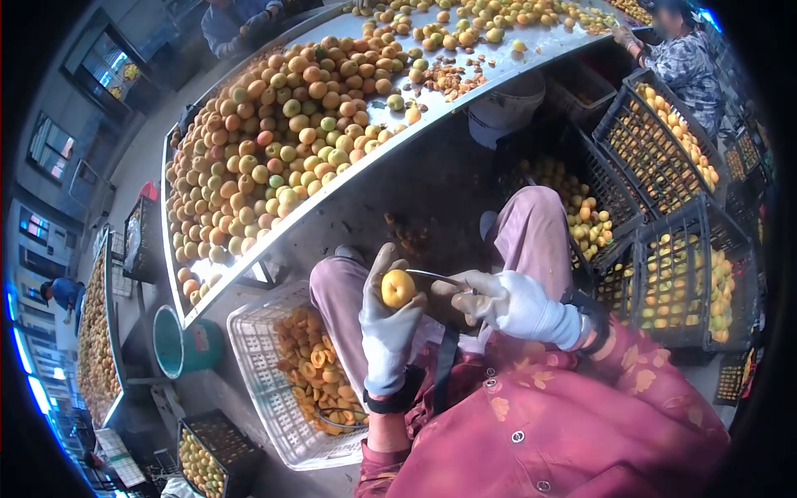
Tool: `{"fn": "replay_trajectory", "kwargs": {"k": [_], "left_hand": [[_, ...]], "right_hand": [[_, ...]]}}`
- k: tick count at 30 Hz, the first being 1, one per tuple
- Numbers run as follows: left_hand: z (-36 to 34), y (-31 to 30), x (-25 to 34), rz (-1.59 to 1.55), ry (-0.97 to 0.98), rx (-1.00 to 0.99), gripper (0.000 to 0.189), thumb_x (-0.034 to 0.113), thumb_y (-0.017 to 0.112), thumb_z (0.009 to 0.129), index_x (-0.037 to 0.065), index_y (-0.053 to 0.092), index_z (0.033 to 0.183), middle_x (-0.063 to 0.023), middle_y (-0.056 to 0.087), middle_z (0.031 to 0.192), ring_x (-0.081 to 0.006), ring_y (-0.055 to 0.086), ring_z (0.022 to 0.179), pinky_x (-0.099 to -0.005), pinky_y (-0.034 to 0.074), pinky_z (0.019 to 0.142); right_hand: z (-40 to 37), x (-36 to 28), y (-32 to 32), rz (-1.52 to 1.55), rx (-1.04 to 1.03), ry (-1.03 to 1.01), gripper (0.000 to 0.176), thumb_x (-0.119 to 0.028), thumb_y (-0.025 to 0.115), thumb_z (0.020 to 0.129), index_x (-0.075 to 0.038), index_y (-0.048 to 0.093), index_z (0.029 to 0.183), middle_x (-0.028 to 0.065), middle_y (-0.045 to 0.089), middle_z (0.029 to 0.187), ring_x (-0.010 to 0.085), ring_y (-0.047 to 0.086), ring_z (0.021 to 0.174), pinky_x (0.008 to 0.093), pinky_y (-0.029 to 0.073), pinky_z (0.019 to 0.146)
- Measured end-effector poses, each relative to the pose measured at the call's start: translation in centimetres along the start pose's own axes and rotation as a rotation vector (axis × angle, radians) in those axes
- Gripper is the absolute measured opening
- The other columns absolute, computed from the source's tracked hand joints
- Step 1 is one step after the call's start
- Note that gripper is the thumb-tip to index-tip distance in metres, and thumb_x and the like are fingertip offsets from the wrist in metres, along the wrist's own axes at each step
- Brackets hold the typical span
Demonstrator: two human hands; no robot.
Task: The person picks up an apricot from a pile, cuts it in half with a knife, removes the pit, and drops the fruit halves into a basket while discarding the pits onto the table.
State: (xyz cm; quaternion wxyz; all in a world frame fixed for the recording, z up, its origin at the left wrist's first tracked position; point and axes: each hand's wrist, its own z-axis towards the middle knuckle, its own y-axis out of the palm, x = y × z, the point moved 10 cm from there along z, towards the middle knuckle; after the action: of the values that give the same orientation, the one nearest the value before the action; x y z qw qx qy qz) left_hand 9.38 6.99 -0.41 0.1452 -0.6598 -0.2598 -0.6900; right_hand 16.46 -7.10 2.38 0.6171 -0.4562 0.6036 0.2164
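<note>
My gloved left hand [388, 319] is closed around a yellow-orange apricot [398, 288], with its thumb and fingers at the fruit's sides. Facing it, my gloved right hand [506, 305] grips a small knife [429, 275], its thin blade pointing left to the top right of the apricot. The handle is mostly hidden in my fingers. Below and left of my left hand, a white plastic basket [256, 365] beside my leg holds halved apricots [320, 357]. Beyond my knees, a large metal-edged table [249, 259] bears a big pile of whole apricots [274, 141].
Black crates [635, 286] of apricots stand at the right, near a white bucket [508, 112]. A teal bucket [202, 343] is at the left. Another person [685, 66] sits at the upper right, one [237, 25] is across the table, and one [65, 293] is far left.
</note>
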Motion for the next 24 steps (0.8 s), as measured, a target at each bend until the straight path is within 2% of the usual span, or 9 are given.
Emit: {"fn": "replay_trajectory", "kwargs": {"k": [4,6,7,9,14,16,18,24], "left_hand": [[-0.3,0.6,-0.2,-0.111,-0.031,-0.050,0.074,-0.010,0.060,0.078,0.001,0.033,0.147,-0.0099,0.045,0.141,-0.0155,0.048,0.124,-0.0269,0.041,0.102],[-0.4,0.4,-0.6,-0.114,-0.053,-0.049,0.074,-0.009,0.061,0.078,0.001,0.034,0.146,-0.0099,0.046,0.141,-0.0152,0.049,0.122,-0.0269,0.042,0.101],[-0.5,0.4,-0.9,-0.116,-0.072,-0.050,0.073,-0.009,0.062,0.078,0.001,0.035,0.146,-0.0099,0.047,0.140,-0.0149,0.050,0.121,-0.0269,0.042,0.101],[-0.5,-0.1,-1.5,-0.043,-0.057,-0.019,0.072,-0.008,0.063,0.078,0.000,0.037,0.145,-0.0098,0.048,0.139,-0.0147,0.050,0.120,-0.0267,0.043,0.100],[-0.7,-0.6,-2.2,0.066,-0.078,0.009,0.067,-0.008,0.068,0.078,0.000,0.044,0.140,-0.0096,0.049,0.138,-0.0143,0.052,0.118,-0.0260,0.044,0.098],[-0.9,-0.2,-1.8,-0.116,-0.068,0.027,0.067,-0.009,0.068,0.077,0.000,0.045,0.139,-0.0096,0.049,0.138,-0.0140,0.051,0.119,-0.0257,0.044,0.098],[-0.8,-0.2,-1.8,-0.090,-0.041,0.023,0.067,-0.011,0.066,0.078,0.000,0.044,0.139,-0.0099,0.048,0.139,-0.0143,0.050,0.121,-0.0260,0.044,0.099],[-0.9,-0.3,-1.9,-0.122,-0.060,-0.014,0.066,-0.012,0.062,0.080,-0.001,0.041,0.141,-0.0120,0.044,0.143,-0.0163,0.047,0.126,-0.0276,0.042,0.102]], "right_hand": [[0.1,1.1,0.7,0.006,-0.019,0.034,0.035,-0.035,0.053,0.098,-0.011,0.060,0.123,0.0097,0.064,0.072,0.0160,0.060,0.061,0.0290,0.047,0.061],[0.1,0.9,0.6,-0.047,-0.019,0.064,0.035,-0.035,0.052,0.098,-0.009,0.060,0.120,0.0135,0.065,0.076,0.0249,0.064,0.065,0.0323,0.049,0.063],[0.0,0.9,0.7,-0.047,-0.021,0.066,0.035,-0.035,0.052,0.098,-0.009,0.060,0.120,0.0135,0.065,0.076,0.0249,0.064,0.065,0.0323,0.049,0.063],[-0.1,-0.1,0.6,-0.115,0.013,-0.037,0.035,-0.036,0.052,0.099,-0.008,0.060,0.118,0.0158,0.066,0.078,0.0305,0.067,0.071,0.0344,0.050,0.064],[-0.2,-0.3,0.8,-0.112,-0.001,-0.025,0.033,-0.035,0.052,0.098,-0.009,0.060,0.117,0.0178,0.067,0.080,0.0340,0.068,0.078,0.0365,0.051,0.064],[-0.2,0.2,1.0,-0.133,0.013,-0.046,0.032,-0.034,0.053,0.098,-0.008,0.060,0.117,0.0181,0.066,0.080,0.0347,0.068,0.078,0.0376,0.051,0.063],[-0.2,0.1,1.1,-0.124,0.041,-0.128,0.032,-0.034,0.054,0.097,-0.008,0.060,0.116,0.0189,0.066,0.078,0.0363,0.067,0.074,0.0402,0.051,0.061],[0.0,0.7,1.3,-0.197,0.032,-0.077,0.030,-0.035,0.054,0.097,-0.008,0.059,0.110,0.0204,0.061,0.069,0.0392,0.064,0.070,0.0439,0.049,0.057]]}}
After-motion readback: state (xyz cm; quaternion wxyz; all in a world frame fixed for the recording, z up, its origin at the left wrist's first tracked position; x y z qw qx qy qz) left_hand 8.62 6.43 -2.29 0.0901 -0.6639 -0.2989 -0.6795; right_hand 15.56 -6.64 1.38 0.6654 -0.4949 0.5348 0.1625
